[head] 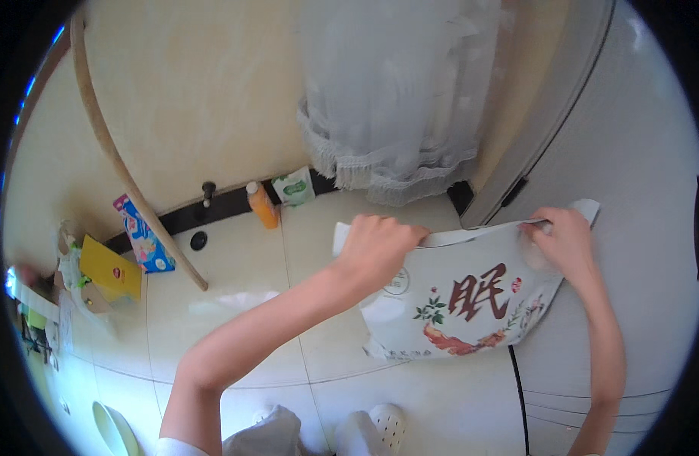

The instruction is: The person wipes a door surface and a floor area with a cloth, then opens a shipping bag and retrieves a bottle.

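Observation:
A large white printed bag (406, 319) hangs in front of me above the tiled floor, its top edge folded over. My left hand (378, 242) grips the folded edge near its left end. Toward the other end, my right hand (563, 236) pinches the same edge between thumb and fingers. Dark brown brush writing, green leaves and a red-orange motif cover the bag's front. Its lower edge sags and looks creased at the left corner. What the bag contains is hidden.
A grey appliance-like panel (629, 319) rises close on the right. Behind the bag hangs a white lace curtain (395, 114). An orange bottle (262, 205), a green-and-white packet (294, 187), a blue box (144, 236) and a leaning wooden pole (119, 162) line the wall. A pale green basin (115, 427) lies lower left.

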A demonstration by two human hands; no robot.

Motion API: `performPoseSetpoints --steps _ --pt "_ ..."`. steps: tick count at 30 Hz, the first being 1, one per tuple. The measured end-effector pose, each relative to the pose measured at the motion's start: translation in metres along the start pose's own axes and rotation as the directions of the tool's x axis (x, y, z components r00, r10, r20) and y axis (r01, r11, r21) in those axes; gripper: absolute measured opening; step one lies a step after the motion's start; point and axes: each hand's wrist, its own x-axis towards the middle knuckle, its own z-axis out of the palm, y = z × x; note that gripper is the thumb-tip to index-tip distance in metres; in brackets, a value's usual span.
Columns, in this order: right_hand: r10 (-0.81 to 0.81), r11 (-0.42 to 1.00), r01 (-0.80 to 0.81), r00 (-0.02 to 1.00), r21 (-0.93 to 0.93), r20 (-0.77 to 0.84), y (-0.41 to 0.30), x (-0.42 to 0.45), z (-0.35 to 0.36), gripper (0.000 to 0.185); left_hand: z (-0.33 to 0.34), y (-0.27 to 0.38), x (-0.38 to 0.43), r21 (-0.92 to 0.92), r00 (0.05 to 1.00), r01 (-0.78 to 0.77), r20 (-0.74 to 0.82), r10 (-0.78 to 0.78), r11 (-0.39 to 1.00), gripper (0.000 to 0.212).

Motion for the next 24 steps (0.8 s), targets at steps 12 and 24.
performPoseSetpoints --steps 12,24 --pt "-0.08 0.99 0.089 0.993 0.108 -0.084 -0.023 0.107 0.073 0.028 -0.009 -0.082 0.038 0.127 0.952 0.306 -0.011 -0.307 0.943 0.023" --pt "0.002 0.994 -0.014 0.994 0.109 0.107 -0.005 0.193 0.147 0.052 0.039 -0.124 0.07 0.252 0.913 0.372 0.078 -0.401 0.894 0.031"
